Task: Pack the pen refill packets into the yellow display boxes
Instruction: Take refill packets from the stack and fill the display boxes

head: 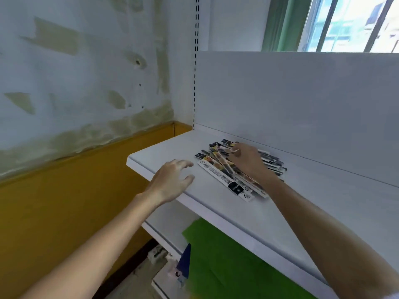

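Observation:
A loose pile of long, narrow pen refill packets (pixel 224 175) lies on the white shelf (pixel 164 147), near its back panel. My right hand (pixel 250 162) lies on top of the pile with its fingers curled over the far packets; whether they pinch one I cannot tell. My left hand (pixel 172 180) hovers just left of the pile with fingers spread and slightly bent, holding nothing. No yellow display box is in view.
The shelf's back panel (pixel 302 104) rises behind the pile. A wall (pixel 75 83) with a yellow lower band stands to the left. Below the shelf sit a green sheet (pixel 226 262) and a dark blue item (pixel 184 264).

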A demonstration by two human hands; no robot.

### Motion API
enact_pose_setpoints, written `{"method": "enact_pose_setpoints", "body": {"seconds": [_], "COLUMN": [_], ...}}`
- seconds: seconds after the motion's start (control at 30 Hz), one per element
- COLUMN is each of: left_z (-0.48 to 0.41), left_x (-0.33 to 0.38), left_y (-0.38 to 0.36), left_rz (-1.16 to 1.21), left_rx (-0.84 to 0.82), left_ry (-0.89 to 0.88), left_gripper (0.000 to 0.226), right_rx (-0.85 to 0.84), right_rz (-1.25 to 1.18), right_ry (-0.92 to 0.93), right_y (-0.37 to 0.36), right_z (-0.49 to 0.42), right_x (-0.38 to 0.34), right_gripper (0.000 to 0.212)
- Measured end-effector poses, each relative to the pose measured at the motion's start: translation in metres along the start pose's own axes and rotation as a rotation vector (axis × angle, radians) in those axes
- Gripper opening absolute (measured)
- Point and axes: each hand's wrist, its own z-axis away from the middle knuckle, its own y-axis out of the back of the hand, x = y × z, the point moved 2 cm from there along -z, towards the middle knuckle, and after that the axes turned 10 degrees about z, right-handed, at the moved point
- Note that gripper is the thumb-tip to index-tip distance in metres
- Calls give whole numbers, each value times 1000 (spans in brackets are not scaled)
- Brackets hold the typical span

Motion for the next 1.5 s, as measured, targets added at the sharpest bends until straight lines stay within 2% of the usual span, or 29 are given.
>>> {"method": "enact_pose_setpoints", "body": {"seconds": [0.1, 0.17, 0.27, 0.33, 0.4, 0.5, 0.57, 0.6, 0.67, 0.73, 0.83, 0.9, 1.0, 1.13, 1.2, 1.27, 1.33, 1.4, 1.43, 1.5], "left_z": [-29, -46, -72, -91, -108, -136, -152, -160, -171, -177, -187, -191, -194, -199, -202, -201, -200, -200, -201, -201], "left_x": [-14, -25, -34, -36, -38, -38, -36, -36, -37, -41, -50, -53, -54, -50, -47, -41, -37, -37, -39, -40], "left_y": [-18, -29, -39, -42, -44, -46, -41, -39, -37, -39, -43, -48, -54, -57, -60, -65, -69, -67, -65, -60], "left_rz": [76, 100, 134, 229, 397, 721, 885, 950, 1039, 1010, 963, 978, 986, 964, 974, 1013, 996, 965, 982, 1047], "left_rx": [-40, -112, -164, -161, -171, -122, 18, 56, 30, -42, -137, -178, -232, -218, -191, -191, -200, -160, -154, -180], "left_ry": [-6, 23, 10, 3, 56, 164, 188, 206, 258, 283, 290, 309, 317, 282, 265, 255, 257, 273, 285, 303], "left_gripper": [35, 34, 31, 32, 37, 41, 26, 21, 19, 18, 19, 21, 21, 12, 15, 25, 33, 29, 25, 22], "right_rx": [-86, -114, -26, 62, 105, -56, -167, -139, 60, 199, 12, -22, 97, 285, 344, 282, 106, -77, -96, 25], "right_rz": [153, 153, 102, 32, -160, -298, -256, -220, -120, 72, 428, 548, 626, 356, 224, 190, 188, 151, 106, 72], "right_ry": [23, -9, -18, -57, -85, 0, 54, 41, -64, -177, -263, -268, -173, -128, -106, 2, 151, 209, 184, 73], "right_y": [-18, -28, -32, -27, -24, -32, -39, -38, -28, -17, -18, -22, -22, -19, -19, -28, -41, -45, -40, -24], "right_z": [-12, -16, -37, -49, -55, -57, -61, -66, -76, -83, -86, -86, -93, -102, -103, -100, -92, -85, -85, -89], "right_x": [0, 1, 7, 5, -9, -39, -48, -46, -26, 7, 48, 56, 48, 20, -1, -25, -46, -52, -50, -31], "right_gripper": [42, 40, 8, 10, 8, 11, 10, 16, 20, 25, 43, 38, 23, 23, 23, 19, 15, 19, 21, 24]}}
